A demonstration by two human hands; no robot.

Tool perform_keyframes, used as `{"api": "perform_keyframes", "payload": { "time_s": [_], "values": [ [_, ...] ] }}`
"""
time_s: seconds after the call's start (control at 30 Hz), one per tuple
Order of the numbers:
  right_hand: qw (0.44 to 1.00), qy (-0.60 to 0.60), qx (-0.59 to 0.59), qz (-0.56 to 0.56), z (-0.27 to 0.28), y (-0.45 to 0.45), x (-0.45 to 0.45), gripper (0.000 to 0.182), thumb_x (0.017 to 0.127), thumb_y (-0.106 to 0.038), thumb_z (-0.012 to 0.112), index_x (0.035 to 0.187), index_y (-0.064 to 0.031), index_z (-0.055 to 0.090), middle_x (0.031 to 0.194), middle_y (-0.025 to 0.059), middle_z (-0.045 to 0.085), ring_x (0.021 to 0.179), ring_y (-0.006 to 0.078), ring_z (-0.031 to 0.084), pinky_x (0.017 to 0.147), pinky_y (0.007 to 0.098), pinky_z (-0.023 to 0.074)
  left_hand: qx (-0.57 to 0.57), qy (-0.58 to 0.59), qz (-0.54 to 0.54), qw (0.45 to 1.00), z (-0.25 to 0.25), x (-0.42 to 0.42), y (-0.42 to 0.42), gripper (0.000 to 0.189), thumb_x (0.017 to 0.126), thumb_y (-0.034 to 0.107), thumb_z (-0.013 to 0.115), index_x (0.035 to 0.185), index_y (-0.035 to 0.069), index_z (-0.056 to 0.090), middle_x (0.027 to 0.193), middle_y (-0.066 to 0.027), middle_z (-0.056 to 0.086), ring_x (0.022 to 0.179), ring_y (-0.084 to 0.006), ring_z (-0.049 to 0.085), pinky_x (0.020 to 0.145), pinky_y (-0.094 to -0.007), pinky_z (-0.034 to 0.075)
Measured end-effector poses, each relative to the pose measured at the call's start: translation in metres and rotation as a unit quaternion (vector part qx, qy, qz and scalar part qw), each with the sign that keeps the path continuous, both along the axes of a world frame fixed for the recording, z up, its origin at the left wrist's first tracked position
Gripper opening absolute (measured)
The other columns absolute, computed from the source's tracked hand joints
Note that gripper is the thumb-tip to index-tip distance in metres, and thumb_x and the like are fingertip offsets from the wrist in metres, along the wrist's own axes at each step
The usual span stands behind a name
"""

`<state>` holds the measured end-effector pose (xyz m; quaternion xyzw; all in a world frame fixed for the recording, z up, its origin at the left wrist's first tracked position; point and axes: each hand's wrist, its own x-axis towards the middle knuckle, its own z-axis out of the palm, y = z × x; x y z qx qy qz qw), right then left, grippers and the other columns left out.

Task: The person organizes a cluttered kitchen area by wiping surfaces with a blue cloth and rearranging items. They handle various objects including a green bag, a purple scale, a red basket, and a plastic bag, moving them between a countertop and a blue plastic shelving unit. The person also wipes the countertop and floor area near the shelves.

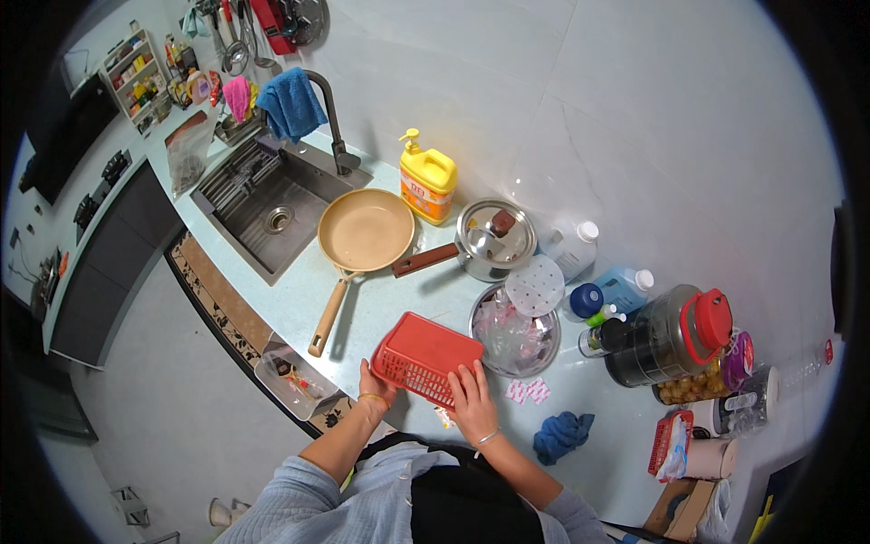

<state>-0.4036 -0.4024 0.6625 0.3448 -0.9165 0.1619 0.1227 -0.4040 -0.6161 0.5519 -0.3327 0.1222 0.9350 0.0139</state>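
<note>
A red plastic basket [429, 345] with lattice sides is in front of me over the counter, its solid face up. My left hand [378, 385] grips its left end, fingers partly hidden beneath. At the near right corner, my right hand [472, 400] holds the basket with fingers over the edge. Just past it stands a round metal bowl [479, 364] of crumpled clear plastic bags [510, 330]. A dotted white disc [535, 285] overlaps the bowl's far rim. Pink-patterned packets [527, 391] and a blue cloth [563, 437] lie to the right of my right hand.
A beige frying pan [367, 228] and lidded steel saucepan [495, 262] have handles pointing across the counter. Behind them is a yellow pump jug [428, 180]. Left is a sink [255, 248]; right are bottles [622, 289] and a large red-lidded jar [652, 340]. Below the counter edge sits a plastic bin [279, 394].
</note>
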Motion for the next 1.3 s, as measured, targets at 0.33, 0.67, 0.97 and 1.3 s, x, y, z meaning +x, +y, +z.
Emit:
{"api": "perform_keyframes", "payload": {
  "time_s": [0.33, 0.67, 0.97, 1.3],
  "values": [
    [0.955, -0.132, -0.201, -0.171, 0.053, 0.016, 0.002, 0.086, 0.06, -0.012, 0.075, 0.129, -0.0004, 0.027, 0.127, 0.0169, 0.036, 0.121, 0.0323, 0.033, 0.097, 0.0383, 0.0331, -0.04, -0.033, -0.006, 0.999, -0.006, -0.004, -0.005, 0.054, 0.09, 0.048, 0.026, 0.118, 0.004, 0.04, 0.118, -0.0117, 0.051, 0.108, -0.0227, 0.049, 0.088, -0.0363, 0.042],
    [0.517, -0.431, -0.723, -0.154, 0.046, 0.125, 0.037, 0.052, 0.083, -0.01, 0.048, 0.13, 0.0006, 0.029, 0.126, 0.0118, 0.041, 0.114, 0.0215, 0.044, 0.095, 0.0359, 0.0365, -0.336, -0.008, -0.116, 0.935, -0.006, -0.034, 0.011, 0.018, 0.084, 0.015, 0.049, 0.097, 0.005, 0.056, 0.1, -0.0074, 0.058, 0.094, -0.0213, 0.054, 0.08, -0.0292, 0.045],
    [0.386, -0.29, -0.848, -0.217, 0.034, 0.187, 0.102, 0.047, 0.084, -0.037, 0.045, 0.122, -0.0083, 0.042, 0.12, 0.0081, 0.05, 0.109, 0.0245, 0.049, 0.088, 0.0411, 0.0424, -0.852, 0.195, -0.272, 0.403, 0.009, -0.109, 0.029, 0.033, 0.065, 0.004, 0.06, 0.098, 0.007, 0.058, 0.101, -0.0127, 0.055, 0.096, -0.0311, 0.051, 0.084, -0.0364, 0.042],
    [0.195, -0.153, -0.895, -0.37, -0.05, 0.267, 0.219, 0.06, 0.075, -0.046, 0.057, 0.12, -0.0081, 0.043, 0.119, 0.0125, 0.044, 0.11, 0.0311, 0.04, 0.088, 0.0424, 0.0428, -0.926, 0.081, -0.335, 0.157, -0.013, -0.156, 0.049, 0.01, 0.074, 0.008, 0.05, 0.077, 0.006, 0.058, 0.082, -0.0128, 0.058, 0.078, -0.0281, 0.058, 0.068, -0.0359, 0.049]
  ]
}}
